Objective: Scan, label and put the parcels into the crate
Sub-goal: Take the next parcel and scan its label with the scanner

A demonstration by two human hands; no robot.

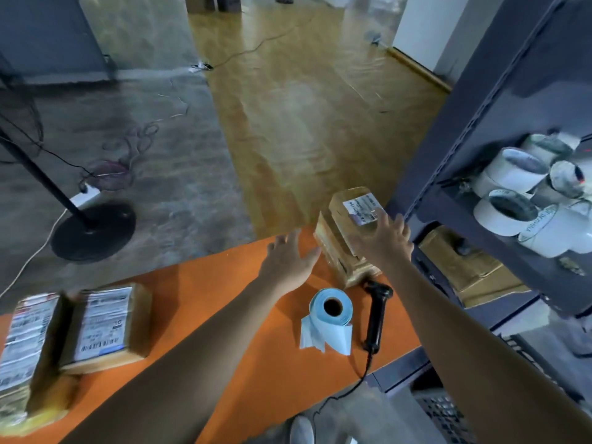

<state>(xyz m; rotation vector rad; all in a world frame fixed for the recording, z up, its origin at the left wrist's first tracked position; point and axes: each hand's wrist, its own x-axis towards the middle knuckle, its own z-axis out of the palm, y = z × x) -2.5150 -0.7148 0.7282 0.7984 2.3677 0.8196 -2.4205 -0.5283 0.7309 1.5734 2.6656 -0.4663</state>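
Note:
A brown cardboard parcel [344,230] with a white label stands tilted at the far right corner of the orange table [256,363]. My right hand [389,240] rests on its top, fingers spread over the label's near edge. My left hand [288,261] is open, fingers apart, just left of the parcel with the thumb near its side. A blue label roll [330,310] and a black barcode scanner [377,312] lie on the table in front of the parcel. Two labelled parcels [105,328] [25,350] lie at the table's left end.
A dark metal shelf rack [480,129] stands at the right, holding several white tape rolls [519,193] and a cardboard box [471,267] on a lower shelf. A dark crate [448,411] sits below right. A fan stand base [93,230] and cables are on the floor at left.

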